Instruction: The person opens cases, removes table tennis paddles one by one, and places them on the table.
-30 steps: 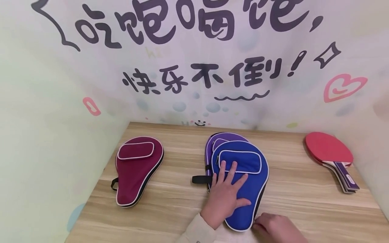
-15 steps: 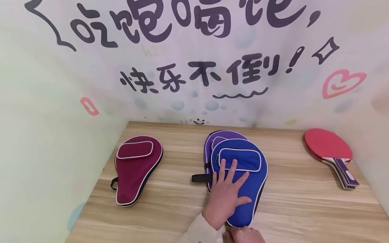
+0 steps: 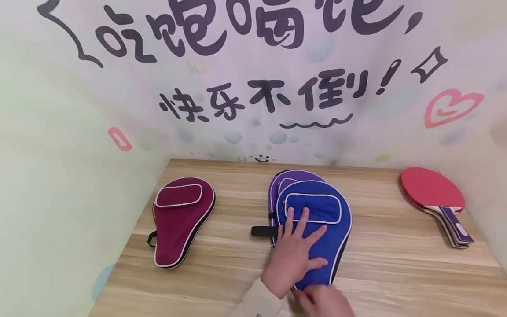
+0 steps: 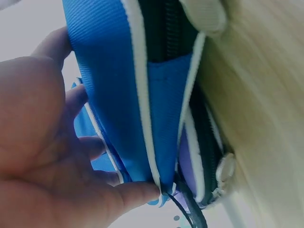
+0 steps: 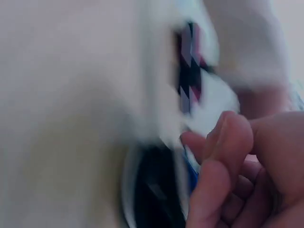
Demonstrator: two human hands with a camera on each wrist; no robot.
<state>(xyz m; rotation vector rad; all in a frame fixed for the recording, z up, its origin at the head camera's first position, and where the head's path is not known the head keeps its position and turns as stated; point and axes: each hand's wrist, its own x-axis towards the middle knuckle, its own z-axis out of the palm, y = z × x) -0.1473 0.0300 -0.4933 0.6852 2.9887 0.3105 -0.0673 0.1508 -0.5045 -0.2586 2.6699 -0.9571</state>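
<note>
Resting L hand (image 3: 291, 259), fingers apart, on blue paddle-shaped fabric case (image 3: 334, 240), partly over purple white-piped fabric case (image 3: 306, 176), w/ R hand (image 3: 325, 301) curled at blue's bottom, can't tell if pinching

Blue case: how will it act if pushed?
Likely slides rather than rolls: the blue case lies face up. Probably rubs or drags the purple case it overlaps. Looks fairly stiff, its side wall unbuckled beneath the left hand.

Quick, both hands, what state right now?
Left hand: open, spread across the top of the blue case.
Right hand: closed, curled at the case's narrow end; whether it pinches anything cannot be told.
</note>
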